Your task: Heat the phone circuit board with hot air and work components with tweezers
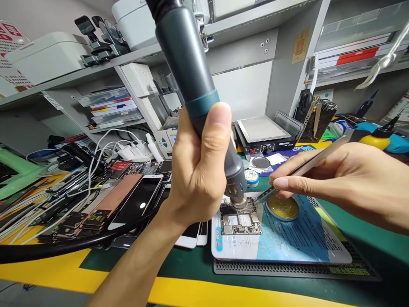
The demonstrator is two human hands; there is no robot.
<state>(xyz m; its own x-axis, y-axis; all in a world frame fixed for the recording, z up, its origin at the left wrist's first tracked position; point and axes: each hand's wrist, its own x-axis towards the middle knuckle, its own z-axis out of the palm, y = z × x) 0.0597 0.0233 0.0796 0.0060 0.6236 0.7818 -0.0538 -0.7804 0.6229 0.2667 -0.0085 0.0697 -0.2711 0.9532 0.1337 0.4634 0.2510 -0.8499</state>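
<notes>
The left hand gripped a hot-air handpiece, its nozzle pointing down over a circuit board that lay below and right of that fist, on a blue-and-white pad. Opposite, the right hand pinched tweezers slanting down leftward to the board's upper right edge.

Above and beyond the left fingers runs a long grey board shelf, with a smooth pale grey wall far up to their left and a flat white rectangular back panel beyond the right fingers. A flat yellow worktop bearing a dark green sheet mat spreads below both; far below the left ones shows grey floor.
</notes>
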